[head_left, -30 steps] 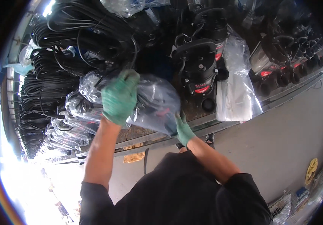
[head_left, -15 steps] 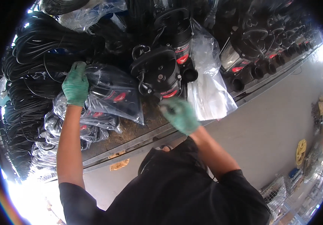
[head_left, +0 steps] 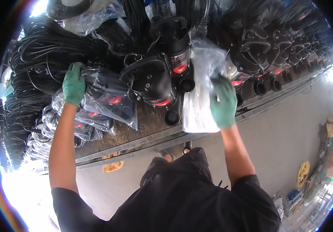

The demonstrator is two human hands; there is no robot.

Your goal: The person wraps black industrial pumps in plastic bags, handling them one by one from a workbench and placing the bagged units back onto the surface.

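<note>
My left hand (head_left: 74, 85), in a green glove, is closed on the upper edge of a clear plastic bag (head_left: 124, 110). Inside that bag is a dark pump with a red mark on its label. My right hand (head_left: 223, 103), gloved alike, is over the right side of a pile of flat clear bags (head_left: 200, 112); its fingers are smeared by motion. Between my hands stand two unbagged black pumps with top handles, a nearer pump (head_left: 150, 83) and a farther pump (head_left: 174, 46). The nearer one's round outlet (head_left: 171, 117) faces me.
Bagged pumps (head_left: 64, 125) and thick coils of black cable (head_left: 50, 46) crowd the left. A row of more pumps (head_left: 251, 58) runs off to the right along the bench edge (head_left: 151, 139). Below lies grey floor (head_left: 267, 143), with a yellow item (head_left: 303, 174) and wire baskets far right.
My right hand has moved right, from beside the nearer pump to the pile of flat bags. My left hand stays on the bagged pump. The whole view has shifted slightly.
</note>
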